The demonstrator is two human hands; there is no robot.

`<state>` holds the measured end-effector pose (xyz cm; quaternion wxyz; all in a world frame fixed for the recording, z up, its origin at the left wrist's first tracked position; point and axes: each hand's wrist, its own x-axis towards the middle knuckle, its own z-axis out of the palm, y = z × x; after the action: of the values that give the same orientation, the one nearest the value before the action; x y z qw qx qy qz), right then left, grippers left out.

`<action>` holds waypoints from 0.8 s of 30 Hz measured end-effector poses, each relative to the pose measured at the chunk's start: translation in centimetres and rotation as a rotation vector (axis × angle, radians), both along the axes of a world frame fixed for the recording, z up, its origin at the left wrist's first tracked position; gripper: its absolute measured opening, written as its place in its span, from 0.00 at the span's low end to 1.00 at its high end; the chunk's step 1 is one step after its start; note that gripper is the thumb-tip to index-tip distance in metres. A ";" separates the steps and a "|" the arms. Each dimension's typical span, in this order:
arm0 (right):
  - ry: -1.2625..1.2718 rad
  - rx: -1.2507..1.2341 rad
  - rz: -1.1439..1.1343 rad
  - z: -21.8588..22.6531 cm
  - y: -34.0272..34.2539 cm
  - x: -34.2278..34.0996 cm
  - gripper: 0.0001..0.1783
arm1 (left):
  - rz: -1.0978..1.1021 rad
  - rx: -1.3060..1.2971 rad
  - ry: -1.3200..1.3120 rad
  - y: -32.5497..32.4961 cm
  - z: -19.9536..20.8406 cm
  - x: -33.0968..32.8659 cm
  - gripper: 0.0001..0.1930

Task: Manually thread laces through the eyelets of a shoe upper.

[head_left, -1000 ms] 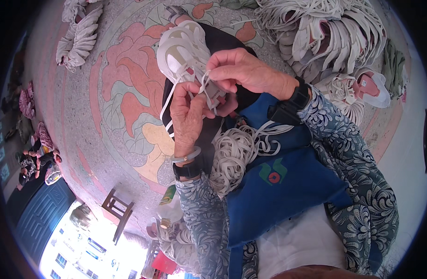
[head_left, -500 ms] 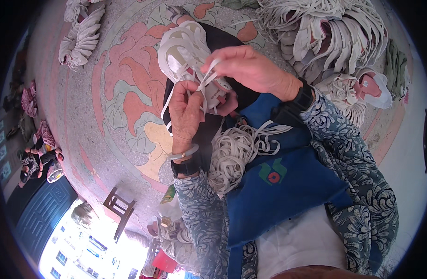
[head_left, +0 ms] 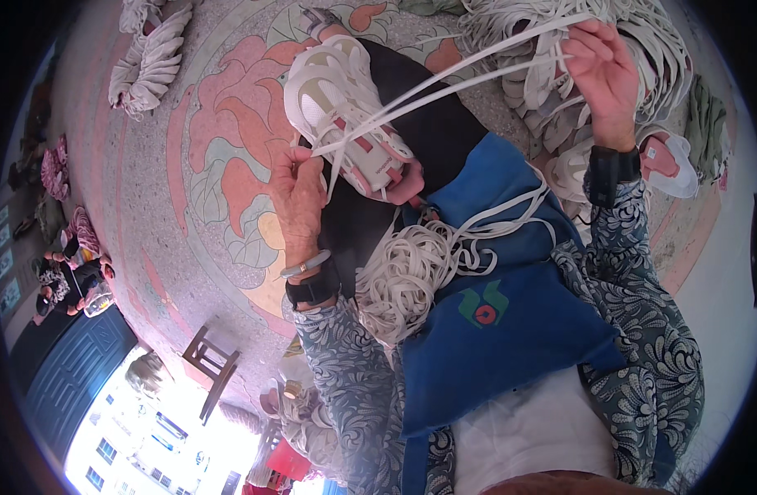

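Lacing here: right hand (head_left: 605, 78) grasps taut, flat white lace (head_left: 469, 62); left hand (head_left: 298, 198) apparently pinches it beside the white-and-pink shoe (head_left: 372, 161). Next likely calls for even tension.

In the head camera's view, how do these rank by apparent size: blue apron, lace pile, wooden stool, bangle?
1. Blue apron
2. Lace pile
3. Wooden stool, farther away
4. Bangle
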<state>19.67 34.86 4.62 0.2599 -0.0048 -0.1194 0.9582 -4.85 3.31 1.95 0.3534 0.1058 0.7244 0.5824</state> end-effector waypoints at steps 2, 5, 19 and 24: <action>-0.007 -0.044 -0.074 -0.1 0.4 0.8 0.09 | -0.014 0.000 0.019 0.5 -0.3 0.4 0.04; -0.024 -0.029 -0.158 -0.2 0.9 1.3 0.08 | -0.065 -0.013 0.137 0.7 -1.4 0.2 0.04; 0.171 -0.002 -0.267 2.2 1.9 3.0 0.05 | 0.202 0.197 -0.045 -1.4 -1.2 0.5 0.02; 0.005 0.069 -0.319 1.8 5.3 8.1 0.09 | 0.256 0.316 -0.023 -3.1 -0.8 0.9 0.04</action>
<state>27.74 40.15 6.45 0.4088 -0.0124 -0.1493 0.9002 -3.91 0.23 1.15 0.2636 0.0605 0.6276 0.7301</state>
